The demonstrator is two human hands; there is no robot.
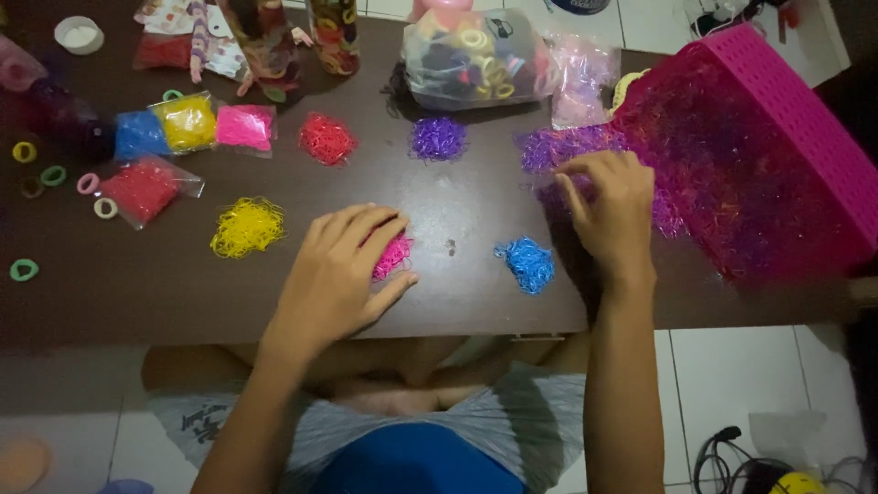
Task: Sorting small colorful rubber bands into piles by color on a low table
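While left hand (343,265) covers pink bands (393,256) | pink basket (805,128): mixed bands (722,174)

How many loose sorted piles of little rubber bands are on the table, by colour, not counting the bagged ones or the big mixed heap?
Yellow pile: 1
Red pile: 1
Purple pile: 1
Blue pile: 1
Pink pile, partly under the left hand: 1
Total: 5

Dim, soft overhead light; faint table glare, mildly blurred, darker edges.
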